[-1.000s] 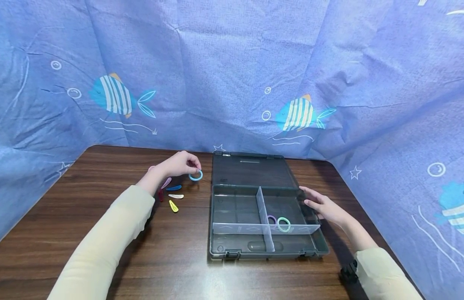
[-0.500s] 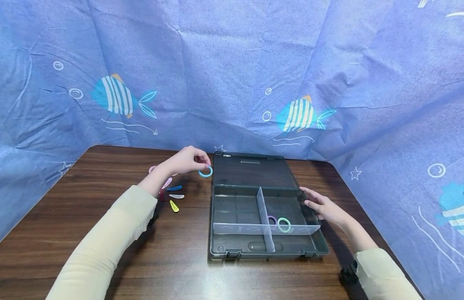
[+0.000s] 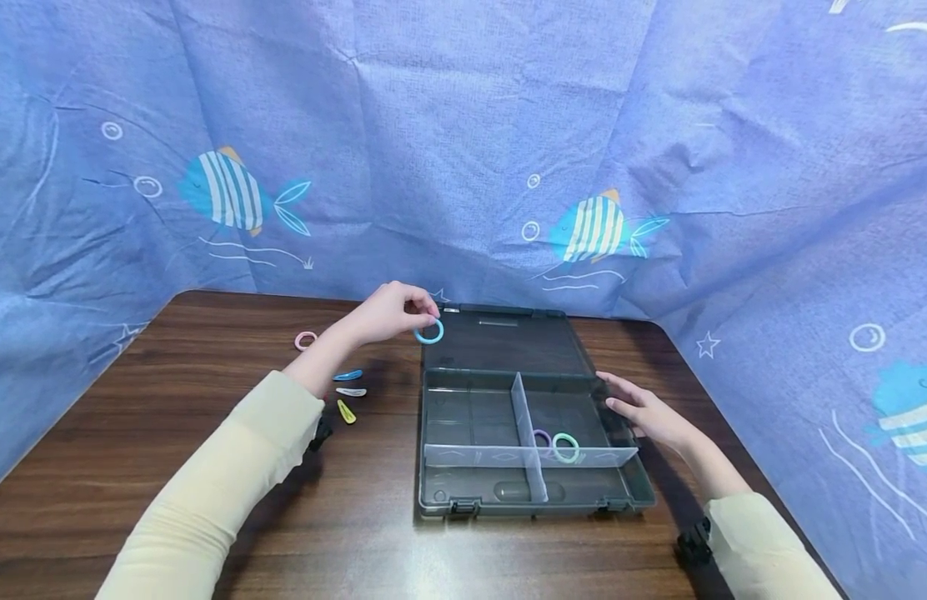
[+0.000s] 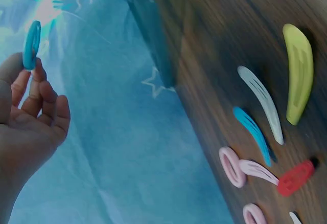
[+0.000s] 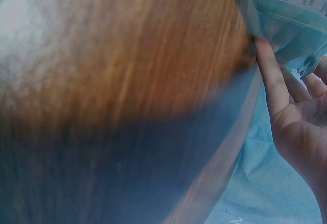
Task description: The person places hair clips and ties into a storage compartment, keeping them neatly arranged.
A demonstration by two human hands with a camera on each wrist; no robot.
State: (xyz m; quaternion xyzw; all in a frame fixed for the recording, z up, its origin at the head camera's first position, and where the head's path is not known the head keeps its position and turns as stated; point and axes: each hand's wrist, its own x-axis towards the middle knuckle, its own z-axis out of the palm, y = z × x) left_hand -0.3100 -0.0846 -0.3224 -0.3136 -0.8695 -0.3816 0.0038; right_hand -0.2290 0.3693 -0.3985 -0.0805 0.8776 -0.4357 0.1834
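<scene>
My left hand point(image 3: 394, 315) pinches a light-blue ring-shaped hair tie point(image 4: 28, 45) between thumb and fingertips, above the table, overlapping the left edge of the box's raised lid point(image 3: 501, 342) in the head view. The smoky clear plastic box point(image 3: 501, 510) lies open, split by pale dividers point(image 3: 523, 408). In its back right compartment, a green hair tie point(image 3: 578, 450) and a purple one point(image 3: 541, 432) lean near the divider. At the box's right side rests my right hand point(image 3: 651, 415), fingers extended and touching the wall.
Left of the box lie snap hair clips: yellow point(image 4: 300, 75), white point(image 4: 263, 104), blue point(image 4: 253, 134), pink point(image 4: 259, 172) and red point(image 4: 296, 178). Two pink hair ties, one point(image 4: 224, 162) beside the pink clip and another point(image 4: 247, 216), lie among them. A blue fish-print cloth point(image 3: 448, 150) hangs behind the table.
My left hand has lifted the blue hair tie and carried it to the right, up to the lid's left edge. My right hand has stayed at the box's side.
</scene>
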